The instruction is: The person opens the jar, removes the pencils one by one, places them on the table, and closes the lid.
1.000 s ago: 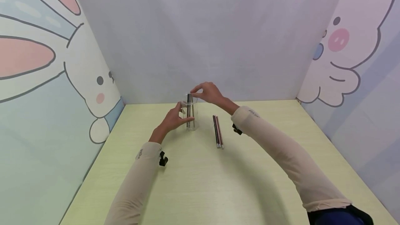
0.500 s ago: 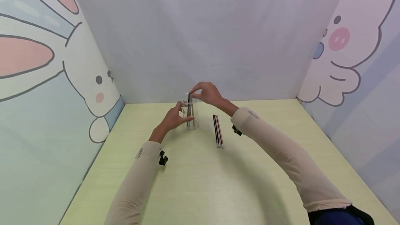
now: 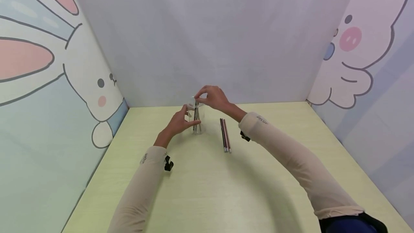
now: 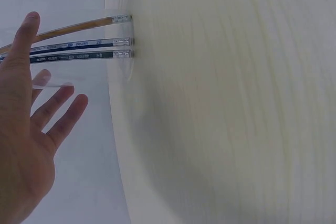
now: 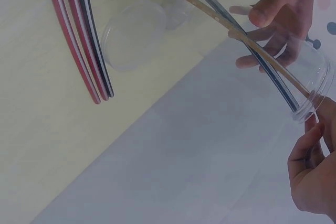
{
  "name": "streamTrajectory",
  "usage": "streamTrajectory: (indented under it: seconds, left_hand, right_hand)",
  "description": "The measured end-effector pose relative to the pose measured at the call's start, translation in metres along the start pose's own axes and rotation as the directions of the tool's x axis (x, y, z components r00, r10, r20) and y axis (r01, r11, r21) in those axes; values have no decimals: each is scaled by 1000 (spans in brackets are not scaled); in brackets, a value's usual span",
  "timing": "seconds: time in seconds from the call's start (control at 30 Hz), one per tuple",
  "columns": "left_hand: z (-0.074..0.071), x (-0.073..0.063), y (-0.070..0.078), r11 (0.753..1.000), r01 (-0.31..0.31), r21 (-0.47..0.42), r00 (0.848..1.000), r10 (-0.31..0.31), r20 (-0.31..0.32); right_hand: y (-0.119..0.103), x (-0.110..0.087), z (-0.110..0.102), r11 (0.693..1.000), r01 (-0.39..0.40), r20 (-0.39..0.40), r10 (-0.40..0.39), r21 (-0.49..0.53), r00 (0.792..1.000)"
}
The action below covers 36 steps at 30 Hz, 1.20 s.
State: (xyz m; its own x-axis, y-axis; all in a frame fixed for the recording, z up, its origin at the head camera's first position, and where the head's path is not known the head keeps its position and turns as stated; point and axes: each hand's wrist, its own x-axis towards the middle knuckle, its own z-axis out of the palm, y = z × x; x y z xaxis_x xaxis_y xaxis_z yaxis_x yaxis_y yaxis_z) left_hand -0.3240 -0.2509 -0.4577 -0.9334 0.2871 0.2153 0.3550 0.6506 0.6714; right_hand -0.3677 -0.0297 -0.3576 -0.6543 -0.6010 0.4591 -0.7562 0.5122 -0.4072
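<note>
A clear plastic jar (image 3: 202, 118) stands at the back of the table, holding three pencils with their eraser ends down. In the left wrist view these are an orange-brown pencil (image 4: 79, 27), a blue pencil (image 4: 94, 43) and a dark green pencil (image 4: 97, 55). My left hand (image 3: 177, 122) holds the jar from the left, thumb on the near side and fingers behind. Above the rim, my right hand (image 3: 214, 97) pinches the upper end of a pencil between thumb and forefinger; the right wrist view suggests the brown pencil (image 5: 262, 53), its tip hidden by the fingers.
To the jar's right, three striped pencils (image 3: 225, 136), dark and red, lie side by side. A round clear disc, perhaps a lid or the jar's reflection, (image 5: 134, 35) shows beside them in the right wrist view. A grey backdrop (image 3: 213, 46) rises behind the table.
My right hand has shifted slightly left over the rim, and the pencil tops have drawn closer together. The left hand keeps its place on the jar.
</note>
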Motion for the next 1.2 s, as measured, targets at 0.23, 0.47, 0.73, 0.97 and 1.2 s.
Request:
streamTrajectory:
  seconds: [0.23,0.47,0.73,0.97,1.2]
  left_hand:
    - [1,1,-1,1000,-5,-8,1000,5,-5]
    - [2,2,0,1000,-1,-5,1000,1,-2]
    - [2,2,1,1000,8,1,1000,-8,1]
    - [1,0,3,1000,26,-1,1000,-26,2]
    - [2,1,0,1000,17,-4,1000,-17,3]
  right_hand:
    - [-1,0,1,1000,-16,30,15,12,999]
    - [1,0,1,998,-12,70,8,58,998]
    - [7,1,7,992,-28,77,19,120,997]
    - [7,1,8,995,-10,58,4,103,998]
    - [1,3,2,995,21,16,-23,99,1000]
